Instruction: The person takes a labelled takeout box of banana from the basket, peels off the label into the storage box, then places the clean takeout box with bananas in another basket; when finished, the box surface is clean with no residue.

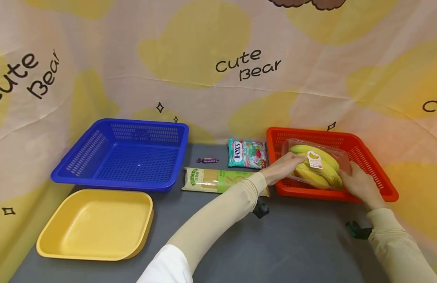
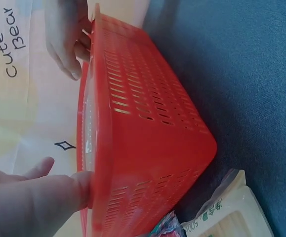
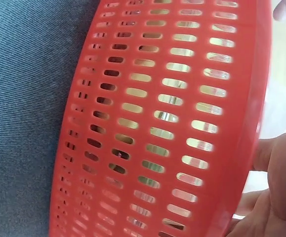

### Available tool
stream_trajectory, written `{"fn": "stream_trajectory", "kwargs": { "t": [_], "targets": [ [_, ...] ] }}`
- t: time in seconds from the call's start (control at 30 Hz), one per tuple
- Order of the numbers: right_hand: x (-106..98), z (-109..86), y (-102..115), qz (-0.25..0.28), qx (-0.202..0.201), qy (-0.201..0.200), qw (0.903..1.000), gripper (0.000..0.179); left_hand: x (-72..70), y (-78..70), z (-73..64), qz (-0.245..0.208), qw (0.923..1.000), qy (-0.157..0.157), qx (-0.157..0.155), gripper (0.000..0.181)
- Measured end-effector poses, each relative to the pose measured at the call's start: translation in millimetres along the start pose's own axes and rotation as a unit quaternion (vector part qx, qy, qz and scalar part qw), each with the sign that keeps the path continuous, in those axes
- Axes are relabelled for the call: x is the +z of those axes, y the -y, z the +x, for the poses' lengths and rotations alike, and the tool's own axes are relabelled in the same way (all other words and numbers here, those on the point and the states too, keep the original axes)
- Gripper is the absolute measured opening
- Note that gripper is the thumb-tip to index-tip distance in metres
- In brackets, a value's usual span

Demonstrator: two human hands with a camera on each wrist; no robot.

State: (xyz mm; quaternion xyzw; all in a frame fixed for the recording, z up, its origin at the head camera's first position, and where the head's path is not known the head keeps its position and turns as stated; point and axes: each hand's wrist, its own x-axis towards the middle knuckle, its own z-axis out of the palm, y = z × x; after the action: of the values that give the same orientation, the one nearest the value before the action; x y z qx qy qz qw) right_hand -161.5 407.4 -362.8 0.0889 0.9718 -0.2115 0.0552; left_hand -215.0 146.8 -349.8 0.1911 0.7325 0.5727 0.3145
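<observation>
A clear plastic pack of yellow-green bananas (image 1: pixel 326 159) with a white label lies tilted in the red basket (image 1: pixel 388 192), partly over its front rim. My left hand (image 1: pixel 282 167) holds the pack's left end, its fingertips on the top. At the right end my right hand (image 1: pixel 366 189) grips the pack, with the thumb in front. In the left wrist view the left thumb (image 2: pixel 59 195) overlaps the basket's rim. Yellow shows through the slots of the basket wall (image 3: pixel 244 98) in the right wrist view, where the right-hand fingers (image 3: pixel 281 182) curl at the rim.
Left of the red basket lie a FOX'S candy bag (image 1: pixel 247 154), a noodle packet (image 1: pixel 207 181) partly behind my left forearm, and a small purple wrapped candy (image 1: pixel 207 160). A blue basket (image 1: pixel 119 184) and a yellow tray (image 1: pixel 98 228) stand at the left. Patterned cloth hangs behind.
</observation>
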Motion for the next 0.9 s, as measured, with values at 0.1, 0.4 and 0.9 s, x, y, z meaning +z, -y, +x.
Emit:
{"fn": "stream_trajectory", "kwargs": {
  "t": [0.1,0.4,0.9],
  "targets": [
    [1,-1.1,2,-0.004,0.000,-0.010,0.9999,0.065,0.1,-0.5,2.8,-0.018,0.9997,0.013,0.008,0.054],
    [1,-1.6,3,-0.002,-0.006,-0.028,0.9996,0.050,-4.6,0.9,4.7,-0.039,0.9990,0.008,0.019,0.046],
    [-8,-13.8,8,0.036,0.001,-0.111,0.9932,0.053,-6.5,-2.1,-11.7,-0.012,0.9971,-0.059,0.047,0.045]
  ]
}}
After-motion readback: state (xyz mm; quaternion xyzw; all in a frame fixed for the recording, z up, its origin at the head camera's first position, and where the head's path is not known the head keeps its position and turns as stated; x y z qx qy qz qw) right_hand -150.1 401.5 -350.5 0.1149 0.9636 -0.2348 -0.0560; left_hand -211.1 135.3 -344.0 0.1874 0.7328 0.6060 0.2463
